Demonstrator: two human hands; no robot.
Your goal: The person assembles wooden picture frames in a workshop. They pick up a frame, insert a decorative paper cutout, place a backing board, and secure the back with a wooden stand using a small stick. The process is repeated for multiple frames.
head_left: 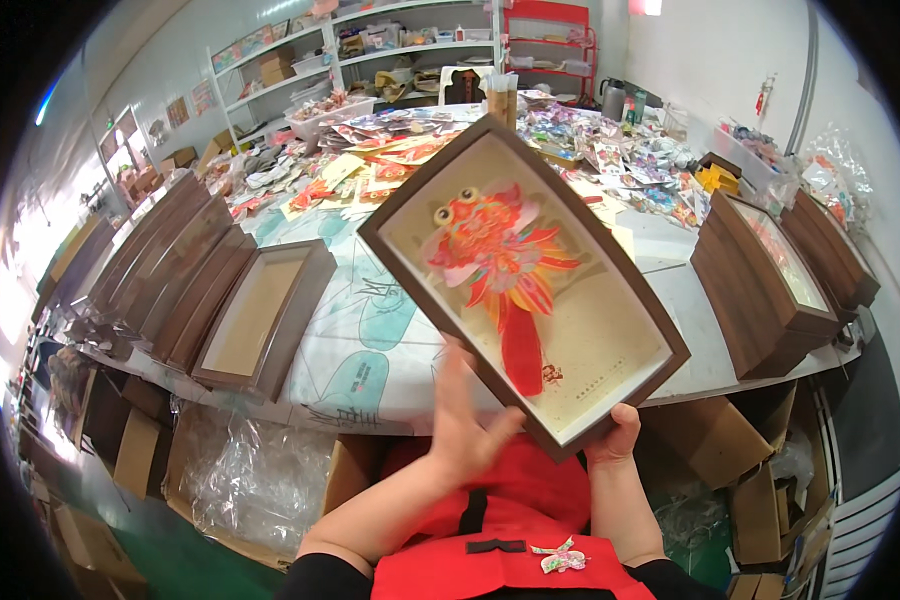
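At centre frame, dark brown shadow-box frame (523, 285) held up tilted over the table (670, 300), long axis running upper left to lower right. Right hand (615, 438) gripping the lower edge, thumb hooked over the front rim, rest of the fingers hidden behind, so closed on the frame. Left hand (465, 415) open and flat, fingers spread, blurred, at the lower left rim; touching or just short of it, cannot tell. Holding nothing of its own.

To handle well, by judgement: keep the right grip on the wood rim only, support the low corner with the left palm, keep fingers off the front face, hold the tilt steady so the mounted piece stays put.

Look of the frame: deep wooden sides, cream backing, red-orange paper goldfish (500, 265) mounted inside, round eyes at top, fan fins, long red tail pointing down; small red mark near lower right of backing.

Left of frame: empty open frame (260, 320) leaning on a row of stacked frames (160, 265). Right: another frame stack (770, 290). Upper centre: loose colourful paper cutouts (390, 150).
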